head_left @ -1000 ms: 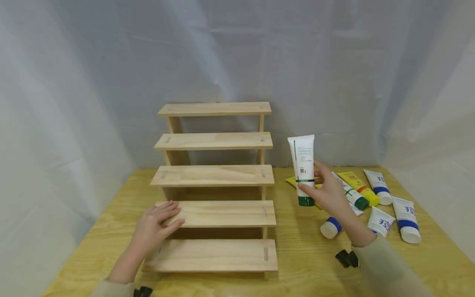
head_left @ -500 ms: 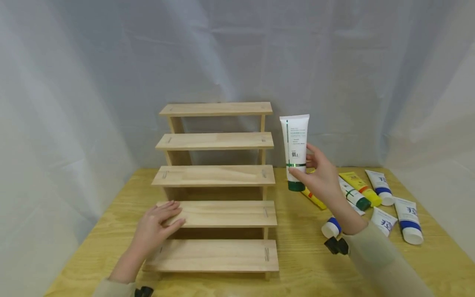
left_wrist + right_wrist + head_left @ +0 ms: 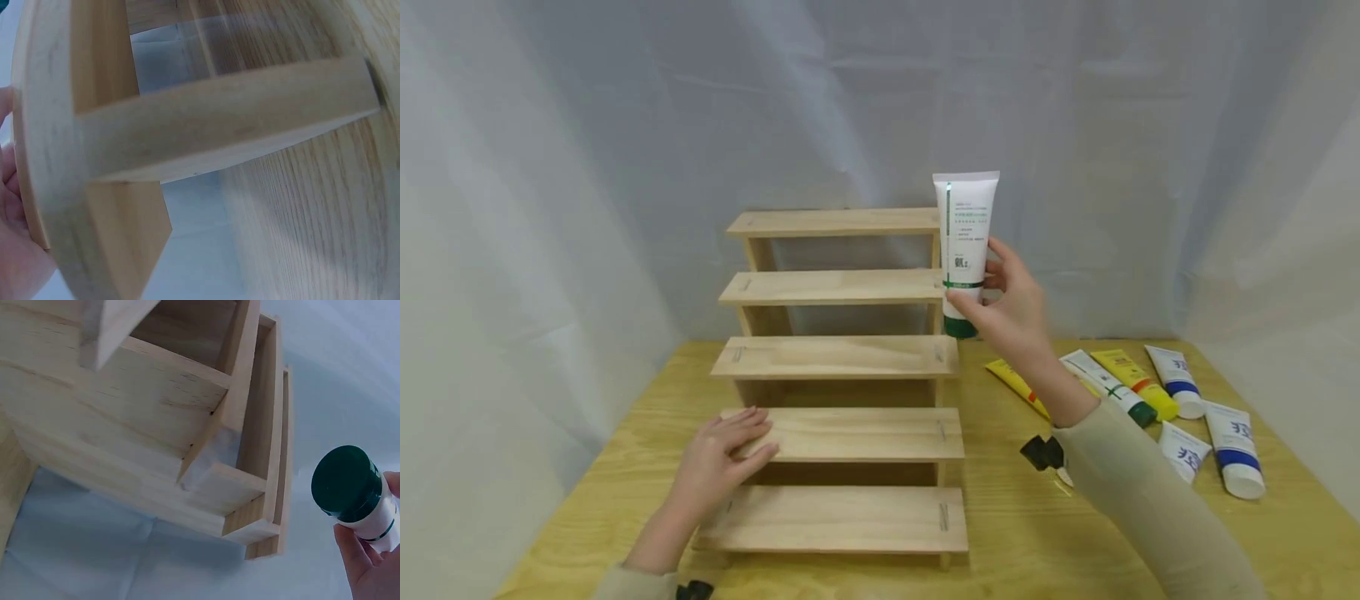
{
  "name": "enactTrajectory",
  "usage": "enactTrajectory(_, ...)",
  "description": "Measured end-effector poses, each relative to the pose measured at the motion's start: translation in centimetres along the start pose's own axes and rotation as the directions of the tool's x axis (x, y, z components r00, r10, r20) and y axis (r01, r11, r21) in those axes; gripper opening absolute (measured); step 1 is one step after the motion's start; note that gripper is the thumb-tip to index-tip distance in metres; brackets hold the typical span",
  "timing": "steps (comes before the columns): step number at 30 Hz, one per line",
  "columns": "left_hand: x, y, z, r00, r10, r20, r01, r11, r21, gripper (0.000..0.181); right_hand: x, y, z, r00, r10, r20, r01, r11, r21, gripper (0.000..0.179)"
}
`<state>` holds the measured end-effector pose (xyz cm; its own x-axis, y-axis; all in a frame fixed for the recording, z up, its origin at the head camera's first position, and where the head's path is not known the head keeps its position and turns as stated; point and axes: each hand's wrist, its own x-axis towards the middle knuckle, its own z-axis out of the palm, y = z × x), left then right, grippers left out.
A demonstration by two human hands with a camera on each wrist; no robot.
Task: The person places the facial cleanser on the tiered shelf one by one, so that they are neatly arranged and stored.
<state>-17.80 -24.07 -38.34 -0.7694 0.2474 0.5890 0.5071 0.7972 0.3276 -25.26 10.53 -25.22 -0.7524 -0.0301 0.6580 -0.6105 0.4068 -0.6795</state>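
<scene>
In the head view my right hand pinches a white squeeze tube with a green cap, held upright, cap down. It hangs in the air by the right ends of the top shelves of a stepped wooden rack. In the right wrist view the green cap faces the camera, with fingers around the white body. My left hand rests on the left end of the rack's second shelf from the bottom, fingers lying relaxed on the board. The left wrist view shows the rack's side from below, with part of that hand at the left edge.
Right of the rack, several tubes lie on the wooden table: yellow ones, a white one with a green cap, and white ones with blue bands. My right forearm covers part of the pile. A pale curtain hangs behind.
My right hand has lifted the white tube up and to the left, from beside the middle shelf to the height of the top shelves. The left hand stays on its shelf.
</scene>
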Motion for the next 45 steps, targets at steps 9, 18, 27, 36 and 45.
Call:
enactTrajectory(9,-0.2,0.1,0.0,1.000,0.013,-0.008,-0.013,1.000,0.008,0.033,3.1,-1.2,3.0,0.992,-0.094,-0.081,0.100,0.993,0.070,0.066)
enactTrajectory(18,-0.4,0.3,-0.1,0.999,0.029,-0.012,-0.029,1.000,0.006,0.033,6.1,-2.2,5.6,0.980,-0.146,-0.139,0.158,0.984,0.083,0.066)
enactTrajectory(27,-0.6,0.4,0.1,1.000,0.005,-0.001,-0.005,1.000,0.008,0.033,8.6,-1.7,8.0,0.973,-0.172,-0.156,0.187,0.978,0.087,0.064)
enactTrajectory(36,-0.6,0.7,0.2,0.999,0.029,-0.019,-0.029,1.000,0.013,0.032,10.0,-1.1,9.2,0.978,-0.137,-0.160,0.147,0.988,0.049,0.064)
enactTrajectory(45,-0.5,0.6,0.4,1.000,0.014,-0.008,-0.014,1.000,0.000,0.033,11.0,-0.8,9.8,0.985,-0.116,-0.128,0.120,0.992,0.024,0.064)
